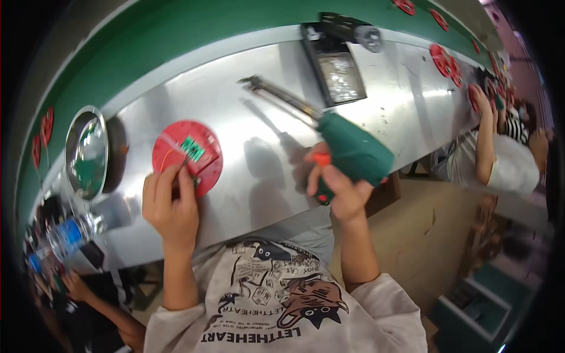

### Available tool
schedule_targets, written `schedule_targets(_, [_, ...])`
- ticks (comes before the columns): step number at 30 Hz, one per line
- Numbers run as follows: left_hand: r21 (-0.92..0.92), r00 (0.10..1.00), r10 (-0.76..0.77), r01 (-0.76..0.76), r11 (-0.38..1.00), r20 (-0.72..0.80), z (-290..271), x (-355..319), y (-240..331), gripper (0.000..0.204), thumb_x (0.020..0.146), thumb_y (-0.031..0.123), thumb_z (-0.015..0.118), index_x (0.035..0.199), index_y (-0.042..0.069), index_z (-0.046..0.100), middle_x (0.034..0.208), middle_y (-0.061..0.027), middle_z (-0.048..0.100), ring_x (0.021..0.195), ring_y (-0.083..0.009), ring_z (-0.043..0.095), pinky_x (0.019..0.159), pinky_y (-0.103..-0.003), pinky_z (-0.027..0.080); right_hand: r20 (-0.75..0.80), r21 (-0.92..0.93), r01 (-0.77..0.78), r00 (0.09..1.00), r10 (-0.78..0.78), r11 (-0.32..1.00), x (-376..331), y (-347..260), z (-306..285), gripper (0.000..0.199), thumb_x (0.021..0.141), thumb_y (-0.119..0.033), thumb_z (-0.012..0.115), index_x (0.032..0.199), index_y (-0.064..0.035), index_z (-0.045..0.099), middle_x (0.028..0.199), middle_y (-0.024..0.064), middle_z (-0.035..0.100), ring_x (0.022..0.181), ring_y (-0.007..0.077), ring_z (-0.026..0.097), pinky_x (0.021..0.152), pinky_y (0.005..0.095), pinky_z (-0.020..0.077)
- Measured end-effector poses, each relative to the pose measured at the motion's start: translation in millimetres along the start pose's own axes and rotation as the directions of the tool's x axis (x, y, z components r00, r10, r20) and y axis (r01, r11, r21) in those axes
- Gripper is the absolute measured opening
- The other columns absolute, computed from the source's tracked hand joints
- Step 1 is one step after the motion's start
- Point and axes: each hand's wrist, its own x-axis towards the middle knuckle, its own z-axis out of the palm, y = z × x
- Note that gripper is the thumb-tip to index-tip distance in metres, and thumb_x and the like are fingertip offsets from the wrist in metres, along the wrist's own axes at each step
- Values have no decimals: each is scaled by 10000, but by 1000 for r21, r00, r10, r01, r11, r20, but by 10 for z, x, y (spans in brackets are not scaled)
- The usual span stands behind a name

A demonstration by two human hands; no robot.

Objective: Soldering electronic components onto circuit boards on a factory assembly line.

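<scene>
In my right hand (344, 191) is a green soldering gun (356, 150) with an orange-red trigger. Its long metal tip points up and left, raised above the bench and apart from the red disc. A round red plastic disc (207, 154) lies flat on the metal bench, with a small green circuit board (192, 149) and thin wires on it. Over the disc's near side, my left hand (170, 206) has its thumb and fingers pinched together beside the circuit board. What sits between those fingertips is hidden.
A black soldering stand (318, 65) with a shallow tray is at the back. Left of the disc is a shiny metal bowl (88, 153), with a plastic bottle (67, 234) nearer. Co-workers (500, 147) sit at right and lower left. More red discs (445, 63) lie far right.
</scene>
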Motion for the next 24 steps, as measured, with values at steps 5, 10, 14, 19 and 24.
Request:
schedule_targets(5, [35, 999, -15, 14, 999, 29, 63, 3, 96, 86, 885, -21, 723, 970, -17, 709, 774, -92, 605, 656, -208, 563, 578, -328, 442, -19, 81, 12, 1000, -11, 997, -149, 173, -134, 392, 926, -60, 626, 1289, 79, 571, 1095, 226, 658, 575, 202, 626, 503, 294, 499])
schedule_targets(10, [88, 999, -15, 10, 996, 47, 58, 33, 119, 84, 908, 1, 709, 989, -20, 711, 744, -72, 570, 634, -170, 525, 556, -300, 401, -51, 117, 61, 997, -55, 991, -76, 167, -176, 311, 934, -14, 606, 1230, 80, 625, 1121, 218, 658, 590, 184, 636, 512, 280, 498])
schedule_targets(14, [123, 999, 11, -17, 992, 52, 78, 59, 145, 68, 914, 4, 700, 978, -18, 708, 726, -66, 547, 630, -165, 520, 553, -297, 396, -18, 100, 75, 997, -74, 992, -74, 192, -195, 318, 942, 7, 583, 1249, 81, 616, 1114, 211, 666, 581, 174, 632, 515, 273, 492])
schedule_targets(19, [120, 997, 78, -77, 990, 2, 106, 97, 194, 30, 923, 5, 682, 941, -19, 686, 819, -74, 565, 648, -154, 513, 548, -288, 384, -27, 96, 109, 994, -107, 989, -101, 217, -217, 324, 947, 3, 582, 1262, 78, 609, 1103, 200, 677, 580, 170, 632, 513, 275, 490])
schedule_targets(24, [55, 997, 77, -78, 995, 9, 57, 89, 131, 20, 936, 6, 665, 927, -13, 665, 882, -86, 588, 708, -164, 541, 578, -295, 409, -25, 130, 61, 998, -58, 990, -97, 220, -191, 360, 943, -1, 590, 1296, 71, 580, 1098, 190, 687, 576, 168, 632, 510, 275, 484])
